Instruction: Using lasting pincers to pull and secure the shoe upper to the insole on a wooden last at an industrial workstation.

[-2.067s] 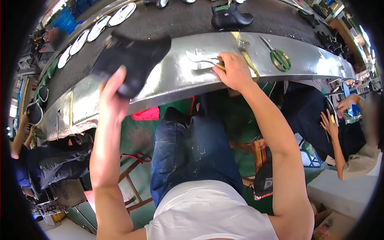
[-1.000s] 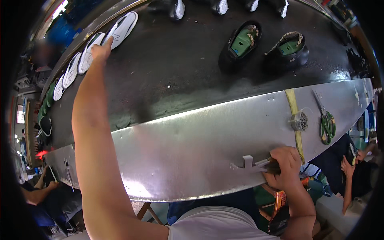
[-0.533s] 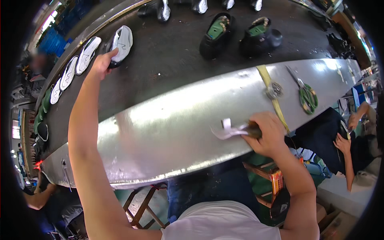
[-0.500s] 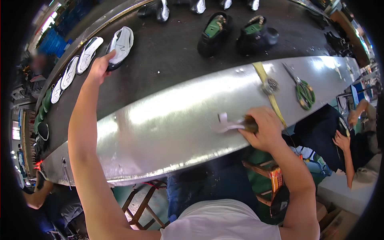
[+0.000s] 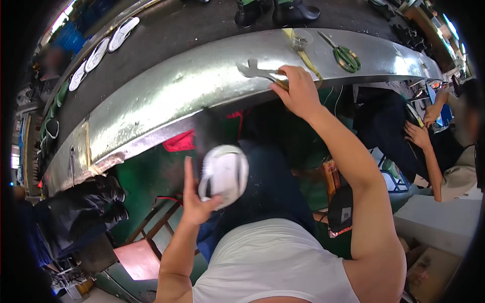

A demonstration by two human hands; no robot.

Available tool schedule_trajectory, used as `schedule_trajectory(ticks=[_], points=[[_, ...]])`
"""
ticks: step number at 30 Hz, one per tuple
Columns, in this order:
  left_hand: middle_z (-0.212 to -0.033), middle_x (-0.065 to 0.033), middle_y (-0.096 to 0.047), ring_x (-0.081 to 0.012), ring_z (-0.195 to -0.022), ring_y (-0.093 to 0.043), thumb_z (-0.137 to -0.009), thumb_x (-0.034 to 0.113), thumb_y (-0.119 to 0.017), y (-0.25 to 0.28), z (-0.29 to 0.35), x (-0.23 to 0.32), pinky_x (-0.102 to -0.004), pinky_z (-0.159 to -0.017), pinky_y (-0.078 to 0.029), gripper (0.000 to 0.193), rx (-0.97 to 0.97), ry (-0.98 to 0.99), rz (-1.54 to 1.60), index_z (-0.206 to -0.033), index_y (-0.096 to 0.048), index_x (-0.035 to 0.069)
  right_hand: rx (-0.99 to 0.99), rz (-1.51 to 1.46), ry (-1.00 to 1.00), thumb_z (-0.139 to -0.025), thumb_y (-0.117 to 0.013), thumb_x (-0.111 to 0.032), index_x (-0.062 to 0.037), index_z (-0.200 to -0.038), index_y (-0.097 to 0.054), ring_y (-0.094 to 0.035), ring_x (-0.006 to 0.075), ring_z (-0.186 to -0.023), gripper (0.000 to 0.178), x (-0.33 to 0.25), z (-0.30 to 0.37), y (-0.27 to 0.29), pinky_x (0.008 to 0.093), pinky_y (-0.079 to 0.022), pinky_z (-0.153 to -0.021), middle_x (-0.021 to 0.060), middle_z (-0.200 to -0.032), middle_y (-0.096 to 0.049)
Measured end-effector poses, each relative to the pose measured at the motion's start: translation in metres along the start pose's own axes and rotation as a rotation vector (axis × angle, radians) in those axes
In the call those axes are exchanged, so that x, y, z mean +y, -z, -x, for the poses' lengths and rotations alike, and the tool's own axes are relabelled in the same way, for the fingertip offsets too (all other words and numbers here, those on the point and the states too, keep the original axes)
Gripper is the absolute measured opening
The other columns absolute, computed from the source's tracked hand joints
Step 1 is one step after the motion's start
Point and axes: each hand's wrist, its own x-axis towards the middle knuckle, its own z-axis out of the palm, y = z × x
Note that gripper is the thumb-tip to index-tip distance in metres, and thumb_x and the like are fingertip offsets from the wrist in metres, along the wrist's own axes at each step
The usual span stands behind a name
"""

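My left hand point(image 5: 196, 204) grips a shoe point(image 5: 226, 174) over my lap, thumb on its near edge. The shoe is turned over, its white underside facing up; motion blurs its dark upper part. My right hand point(image 5: 299, 91) is closed round the handle of lasting pincers point(image 5: 255, 70), with a curved metal beak and a short stub on the head. They are over the bench's shiny metal edge point(image 5: 166, 81). Beside the right hand are a yellow strap point(image 5: 309, 63), a small round dish of tacks point(image 5: 300, 41) and green-handled scissors point(image 5: 347, 58).
White-bottomed shoes point(image 5: 123, 34) lie in a row at the far left of the dark bench top. Black shoes point(image 5: 294, 12) stand at the back. At right, a co-worker's hands point(image 5: 418, 136) hold a shoe. A wooden stool point(image 5: 139, 257) stands at lower left.
My left hand has brought the shoe from the far left of the bench to my lap. The right hand still holds the pincers. The whole view has shifted downward.
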Motion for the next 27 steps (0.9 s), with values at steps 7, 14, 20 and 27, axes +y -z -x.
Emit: schedule_trajectory(ticks=[7,14,20,27], points=[[-0.142,-0.0296,-0.047,-0.0381,-0.130,-0.052,-0.082,0.057,-0.071,-0.025,0.005,-0.092,-0.0400,-0.108,-0.042,0.101,-0.221,0.307,-1.006,-0.154,-0.029,0.001,-0.420,-0.586,-0.838,-0.089,-0.072,-0.031,0.0007,-0.115,-0.057,-0.064,0.0221,-0.083,0.044,-0.047,0.149,0.026,0.0346,-0.051,-0.077,0.0129,-0.094,-0.067],[-0.145,-0.0255,-0.046,-0.0343,-0.133,-0.048,-0.082,0.039,-0.077,-0.061,-0.094,-0.096,-0.0416,-0.108,-0.041,0.076,-0.217,0.075,-0.966,-0.143,-0.048,0.003,-0.609,-0.934,-1.072,-0.093,-0.066,-0.024,-0.0015,-0.110,-0.058,-0.057,0.0110,-0.080,0.029,-0.083,0.218,0.044,0.0280,-0.048,-0.069,0.0047,-0.091,-0.063],[-0.124,-0.0109,-0.063,-0.0172,-0.110,-0.061,-0.095,0.022,-0.065,-0.044,-0.121,-0.103,-0.0329,-0.095,-0.048,0.051,-0.231,0.448,-0.457,-0.142,-0.051,0.008,-0.793,-0.842,-1.010,-0.098,-0.058,-0.025,-0.0021,-0.101,-0.062,-0.057,0.0110,-0.063,0.023,-0.117,0.198,0.061,0.0285,-0.047,-0.055,0.0050,-0.081,-0.067],[-0.147,-0.0151,-0.050,-0.0279,-0.134,-0.050,-0.105,0.027,-0.046,-0.020,-0.055,-0.053,-0.0344,-0.110,-0.037,0.049,-0.201,0.057,-0.597,-0.150,-0.040,0.008,-0.940,-1.071,-1.000,-0.098,-0.060,-0.020,-0.0030,-0.103,-0.060,-0.051,0.0102,-0.056,0.018,-0.152,0.168,0.064,0.0295,-0.044,-0.053,0.0003,-0.069,-0.053]])
